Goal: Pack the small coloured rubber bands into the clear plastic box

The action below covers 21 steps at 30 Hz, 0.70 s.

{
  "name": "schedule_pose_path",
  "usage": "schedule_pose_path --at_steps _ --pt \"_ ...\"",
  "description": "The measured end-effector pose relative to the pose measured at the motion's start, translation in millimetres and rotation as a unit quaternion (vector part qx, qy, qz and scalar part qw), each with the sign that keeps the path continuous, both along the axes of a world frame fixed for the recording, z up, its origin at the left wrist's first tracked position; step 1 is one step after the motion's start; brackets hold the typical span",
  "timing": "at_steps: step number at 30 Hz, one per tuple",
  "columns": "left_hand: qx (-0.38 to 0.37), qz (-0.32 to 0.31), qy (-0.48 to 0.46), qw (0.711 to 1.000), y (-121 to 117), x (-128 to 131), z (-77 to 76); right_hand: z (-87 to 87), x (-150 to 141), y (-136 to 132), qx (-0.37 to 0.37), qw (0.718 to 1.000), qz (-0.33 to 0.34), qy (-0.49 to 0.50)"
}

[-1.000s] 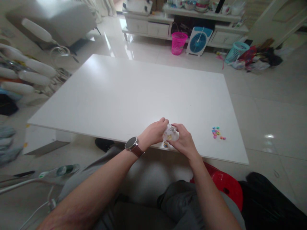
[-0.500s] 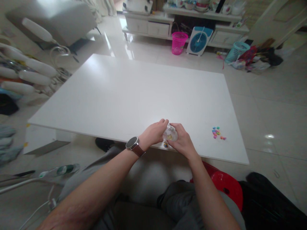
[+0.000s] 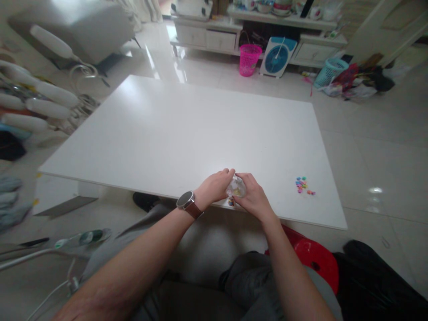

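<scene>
Both my hands meet at the near edge of a low white table. My left hand, with a dark watch on its wrist, and my right hand are both closed around a small clear plastic bag that holds tiny coloured pieces. A few coloured pieces show just below the bag, between my hands. A small heap of loose coloured beads lies on the table to the right, about a hand's width from my right hand.
A red stool stands by my right knee, with a black bag beside it. Beyond the table are a pink basket, a blue fan, a teal basket and a white cabinet. White padded items lie at left.
My hands have closed in slightly around the clear bag, so less of it shows. Nothing else on the table has moved.
</scene>
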<state>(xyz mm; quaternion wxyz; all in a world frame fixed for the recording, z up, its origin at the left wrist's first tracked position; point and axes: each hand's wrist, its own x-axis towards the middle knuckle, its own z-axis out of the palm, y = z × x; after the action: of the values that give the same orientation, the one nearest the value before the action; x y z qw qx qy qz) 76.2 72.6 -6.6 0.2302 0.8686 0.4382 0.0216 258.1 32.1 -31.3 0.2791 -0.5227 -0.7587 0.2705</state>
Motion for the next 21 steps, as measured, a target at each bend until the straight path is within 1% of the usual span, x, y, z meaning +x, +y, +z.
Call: schedule_pose_path --at_steps 7,14,17,19,21 --pt "-0.005 0.004 0.011 1.000 0.6 0.0 -3.4 -3.8 0.4 0.2 -0.016 1.000 -0.001 0.002" --pt "0.002 0.005 -0.013 1.000 1.8 -1.2 3.6 -3.5 -0.1 1.0 0.007 1.000 -0.003 0.012" --pt "-0.004 0.007 -0.071 0.997 6.8 -5.8 9.9 -2.8 0.3 1.7 0.025 1.000 -0.008 0.017" --pt "-0.020 0.009 -0.142 0.990 12.0 -10.3 14.4 -1.0 0.8 1.8 0.039 0.999 -0.018 0.032" --pt "-0.049 0.013 -0.220 0.974 17.4 -15.1 18.6 1.8 1.0 1.3 0.044 0.996 -0.036 0.065"
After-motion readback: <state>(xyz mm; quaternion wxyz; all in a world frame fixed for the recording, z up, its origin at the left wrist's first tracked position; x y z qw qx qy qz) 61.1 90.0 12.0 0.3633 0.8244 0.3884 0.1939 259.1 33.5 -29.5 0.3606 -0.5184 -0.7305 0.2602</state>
